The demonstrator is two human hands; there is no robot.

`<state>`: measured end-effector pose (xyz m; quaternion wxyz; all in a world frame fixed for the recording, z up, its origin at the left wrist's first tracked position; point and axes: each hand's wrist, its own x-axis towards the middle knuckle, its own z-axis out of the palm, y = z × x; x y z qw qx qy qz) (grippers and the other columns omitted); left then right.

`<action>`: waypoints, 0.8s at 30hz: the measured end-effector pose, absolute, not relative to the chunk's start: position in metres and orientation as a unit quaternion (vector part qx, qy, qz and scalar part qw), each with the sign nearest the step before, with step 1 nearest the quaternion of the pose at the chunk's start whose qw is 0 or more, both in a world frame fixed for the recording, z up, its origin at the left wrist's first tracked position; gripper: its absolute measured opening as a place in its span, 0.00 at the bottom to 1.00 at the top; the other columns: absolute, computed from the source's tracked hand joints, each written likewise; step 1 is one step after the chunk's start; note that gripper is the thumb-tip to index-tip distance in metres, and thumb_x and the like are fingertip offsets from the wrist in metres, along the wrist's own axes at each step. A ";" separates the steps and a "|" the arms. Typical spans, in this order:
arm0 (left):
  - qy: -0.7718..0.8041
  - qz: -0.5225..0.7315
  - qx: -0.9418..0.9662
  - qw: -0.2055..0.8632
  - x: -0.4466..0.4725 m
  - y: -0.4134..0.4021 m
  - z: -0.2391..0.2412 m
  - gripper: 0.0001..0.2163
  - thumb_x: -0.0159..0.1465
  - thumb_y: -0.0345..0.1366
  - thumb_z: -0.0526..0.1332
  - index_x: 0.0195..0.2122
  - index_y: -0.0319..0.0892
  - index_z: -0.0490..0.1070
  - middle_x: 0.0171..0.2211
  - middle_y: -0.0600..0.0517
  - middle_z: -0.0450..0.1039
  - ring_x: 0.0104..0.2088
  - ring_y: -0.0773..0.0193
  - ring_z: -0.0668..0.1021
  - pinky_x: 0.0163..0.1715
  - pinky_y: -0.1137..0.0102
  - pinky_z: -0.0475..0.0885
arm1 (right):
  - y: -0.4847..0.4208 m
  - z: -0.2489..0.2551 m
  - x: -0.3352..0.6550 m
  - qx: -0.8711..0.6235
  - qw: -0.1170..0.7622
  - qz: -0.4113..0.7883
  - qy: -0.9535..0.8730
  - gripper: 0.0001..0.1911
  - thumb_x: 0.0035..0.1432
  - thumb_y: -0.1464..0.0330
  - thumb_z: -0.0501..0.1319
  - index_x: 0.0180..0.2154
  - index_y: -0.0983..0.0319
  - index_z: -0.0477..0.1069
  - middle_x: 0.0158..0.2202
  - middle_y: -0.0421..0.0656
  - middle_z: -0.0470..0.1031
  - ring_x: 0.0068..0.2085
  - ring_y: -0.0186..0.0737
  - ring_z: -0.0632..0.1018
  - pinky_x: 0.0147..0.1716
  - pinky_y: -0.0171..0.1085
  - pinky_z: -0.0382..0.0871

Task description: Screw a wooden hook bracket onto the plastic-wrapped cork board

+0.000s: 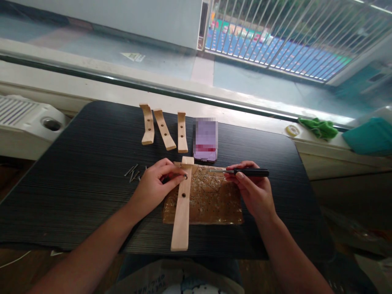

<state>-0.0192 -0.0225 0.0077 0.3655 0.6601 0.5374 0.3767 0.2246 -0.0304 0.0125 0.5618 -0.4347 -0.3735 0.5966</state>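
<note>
A pale wooden piece [181, 220] with a raised far end lies across a brown board [214, 208] that is pitted with small holes and looks wrapped in shiny tape. My left hand [159, 179] is closed at the wooden piece's upper hole, thumb and finger pinching a small dark screw [185, 176] there. The lower hole shows a dark ring. In my right hand [255, 185] is a screwdriver [252, 172], held level above the board with its black handle to the right and its thin shaft towards the wooden piece. The tip is apart from the screw.
Several loose screws [133, 173] lie left of my left hand. Beyond the board are three wooden hooks [181, 132] with holes and a phone [205, 141]. The black table [76, 183] meets a window sill holding a tape roll [292, 130] and a green cloth [318, 128].
</note>
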 end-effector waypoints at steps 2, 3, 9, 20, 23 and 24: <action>0.536 0.376 0.662 0.366 -0.019 -0.022 0.008 0.06 0.57 0.37 0.63 0.31 0.43 0.79 0.26 0.55 0.67 0.24 0.68 0.67 0.25 0.73 0.65 | -0.030 0.012 0.225 -0.431 0.561 0.598 -0.377 0.09 0.50 0.69 0.69 0.34 0.58 0.71 0.34 0.37 0.82 0.33 0.31 0.82 0.35 0.29 0.78; 0.534 0.376 0.663 0.366 -0.019 -0.022 0.008 0.05 0.57 0.37 0.63 0.31 0.43 0.78 0.26 0.55 0.67 0.24 0.68 0.67 0.25 0.73 0.65 | -0.030 0.011 0.225 -0.429 0.561 0.599 -0.378 0.09 0.50 0.70 0.69 0.34 0.59 0.71 0.34 0.37 0.82 0.33 0.31 0.82 0.35 0.29 0.78; 0.526 0.381 0.673 0.354 -0.020 -0.023 0.008 0.04 0.58 0.35 0.64 0.30 0.43 0.78 0.26 0.56 0.67 0.25 0.69 0.69 0.25 0.74 0.65 | -0.030 0.011 0.224 -0.426 0.564 0.601 -0.373 0.08 0.50 0.70 0.69 0.34 0.59 0.72 0.34 0.37 0.82 0.32 0.31 0.82 0.34 0.28 0.78; 0.520 0.385 0.688 0.328 -0.020 -0.024 0.007 0.04 0.58 0.33 0.64 0.31 0.42 0.78 0.27 0.55 0.68 0.26 0.69 0.70 0.27 0.74 0.66 | -0.030 0.013 0.223 -0.427 0.570 0.596 -0.370 0.09 0.49 0.70 0.69 0.33 0.59 0.72 0.33 0.38 0.82 0.32 0.31 0.82 0.34 0.28 0.78; 0.520 0.384 0.689 0.329 -0.020 -0.024 0.007 0.04 0.58 0.33 0.63 0.31 0.42 0.78 0.27 0.55 0.68 0.26 0.68 0.70 0.27 0.74 0.66 | -0.030 0.013 0.223 -0.426 0.571 0.596 -0.369 0.09 0.48 0.70 0.70 0.33 0.59 0.72 0.33 0.38 0.82 0.31 0.31 0.82 0.34 0.28 0.78; 0.519 0.385 0.689 0.329 -0.020 -0.024 0.007 0.04 0.58 0.33 0.63 0.31 0.42 0.78 0.27 0.55 0.68 0.27 0.68 0.70 0.27 0.74 0.66 | -0.029 0.013 0.223 -0.426 0.572 0.596 -0.369 0.09 0.48 0.70 0.70 0.33 0.59 0.72 0.33 0.38 0.82 0.31 0.31 0.82 0.34 0.27 0.78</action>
